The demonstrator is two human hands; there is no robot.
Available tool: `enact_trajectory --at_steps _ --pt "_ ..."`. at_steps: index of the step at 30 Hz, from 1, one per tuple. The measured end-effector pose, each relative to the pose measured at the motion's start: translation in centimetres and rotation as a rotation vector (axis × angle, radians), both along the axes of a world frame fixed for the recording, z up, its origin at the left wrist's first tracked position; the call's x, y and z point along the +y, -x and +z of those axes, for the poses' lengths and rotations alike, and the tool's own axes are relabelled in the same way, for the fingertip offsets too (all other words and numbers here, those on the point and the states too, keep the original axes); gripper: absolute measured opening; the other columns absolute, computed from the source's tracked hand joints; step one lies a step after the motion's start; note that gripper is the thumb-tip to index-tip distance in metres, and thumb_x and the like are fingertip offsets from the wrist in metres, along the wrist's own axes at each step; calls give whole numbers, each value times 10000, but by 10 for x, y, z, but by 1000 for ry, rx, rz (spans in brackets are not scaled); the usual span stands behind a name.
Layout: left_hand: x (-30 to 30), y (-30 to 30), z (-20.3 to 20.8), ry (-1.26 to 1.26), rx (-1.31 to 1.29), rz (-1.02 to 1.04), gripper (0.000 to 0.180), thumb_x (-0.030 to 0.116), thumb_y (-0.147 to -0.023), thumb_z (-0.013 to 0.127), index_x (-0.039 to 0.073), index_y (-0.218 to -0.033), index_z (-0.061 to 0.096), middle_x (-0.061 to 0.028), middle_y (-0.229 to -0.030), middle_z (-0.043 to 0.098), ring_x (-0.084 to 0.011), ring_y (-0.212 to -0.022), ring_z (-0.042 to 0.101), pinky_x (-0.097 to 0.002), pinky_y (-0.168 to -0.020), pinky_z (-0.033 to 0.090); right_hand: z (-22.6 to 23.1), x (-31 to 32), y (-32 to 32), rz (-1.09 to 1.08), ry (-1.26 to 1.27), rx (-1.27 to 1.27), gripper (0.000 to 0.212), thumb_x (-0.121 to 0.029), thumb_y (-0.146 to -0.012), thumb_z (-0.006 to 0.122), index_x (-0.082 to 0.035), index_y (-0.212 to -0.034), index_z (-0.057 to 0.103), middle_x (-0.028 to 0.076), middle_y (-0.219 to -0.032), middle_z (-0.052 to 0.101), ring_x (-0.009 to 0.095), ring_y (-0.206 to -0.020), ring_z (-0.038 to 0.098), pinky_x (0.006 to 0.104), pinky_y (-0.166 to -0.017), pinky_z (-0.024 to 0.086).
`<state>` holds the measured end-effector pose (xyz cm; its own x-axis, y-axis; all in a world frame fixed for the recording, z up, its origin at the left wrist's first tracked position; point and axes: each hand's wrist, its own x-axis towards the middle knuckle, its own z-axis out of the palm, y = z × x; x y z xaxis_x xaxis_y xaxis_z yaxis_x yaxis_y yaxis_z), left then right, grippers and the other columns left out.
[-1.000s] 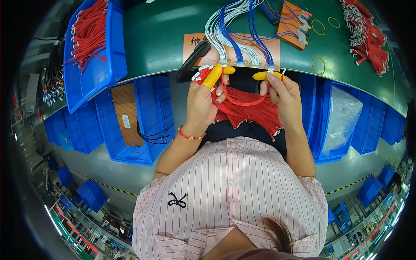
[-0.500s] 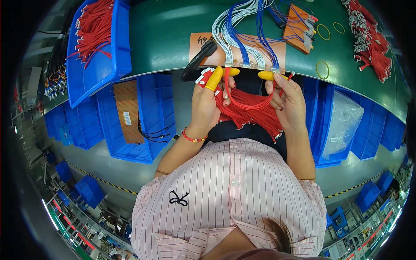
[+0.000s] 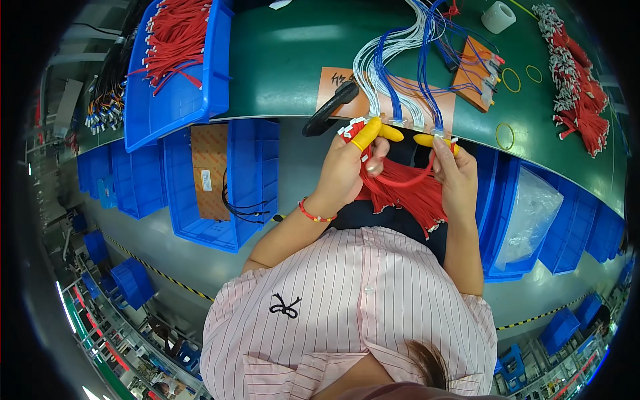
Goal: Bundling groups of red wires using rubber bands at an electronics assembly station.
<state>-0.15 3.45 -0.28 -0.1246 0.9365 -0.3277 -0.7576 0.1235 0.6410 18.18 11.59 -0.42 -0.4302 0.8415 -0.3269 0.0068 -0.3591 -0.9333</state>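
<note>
My left hand (image 3: 347, 167), yellow finger cots on its thumb and finger, is closed on red cables at the table's front edge. White connector ends (image 3: 351, 128) of the red cable bundle (image 3: 410, 197) stick out beside its thumb; the bundle hangs over my lap. One red cable (image 3: 420, 179) curves across to my right hand (image 3: 457, 175), which pinches its end near a fixture connector (image 3: 438, 131). The yellow-covered fingers hide whether the cable's ends touch the fixture. White and blue wires (image 3: 373, 67) run from the row of connectors across an orange board (image 3: 333, 83).
A black-handled tool (image 3: 331, 110) overhangs the table edge left of my hands. Left stands a blue bin (image 3: 217, 93) of red cables; a red cable pile (image 3: 580, 87) lies right. Yellow rings (image 3: 505, 135), an orange block (image 3: 475, 73) and a white roll (image 3: 498, 18) sit on the green table.
The whole view has shifted, moving the scene rightward and down. My left fingertips now cover the connector where a red cable end showed. My right fingers have closed more around the other end.
</note>
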Motion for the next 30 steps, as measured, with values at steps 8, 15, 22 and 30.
enact_trajectory --at_steps 8,15,22,30 --pt "-21 -8 12 -9 -36 -123 292 211 -1029 424 -32 -945 563 58 -551 348 -16 -438 244 -213 -415 187 19 -12 -6 55 -177 -144 190 -156 -940 616 28 -981 644 -62 -703 487 -3 -635 395 166 -553 333" --pt "-21 -18 16 46 58 -186 449 152 -976 539 -60 -1358 437 68 -594 396 -4 -467 301 -195 -433 199 31 -32 2 163 -373 -291 390 -72 -910 598 -3 -1264 450 32 -881 582 49 -675 501 223 -600 431" --pt "-28 -24 9 10 28 -209 237 135 -949 602 13 -1152 614 66 -595 443 -12 -506 338 -202 -459 228 12 -31 13 385 -305 -55 400 -35 -864 522 16 -1250 432 127 -1083 581 233 -977 607 313 -892 459" --pt "-23 -11 7 -23 133 -113 157 144 -956 574 0 -969 634 38 -597 483 -19 -483 355 -206 -450 243 28 -10 0 612 -10 -5 469 -80 -890 629 -31 -1316 439 19 -1020 489 82 -976 521 232 -843 469"
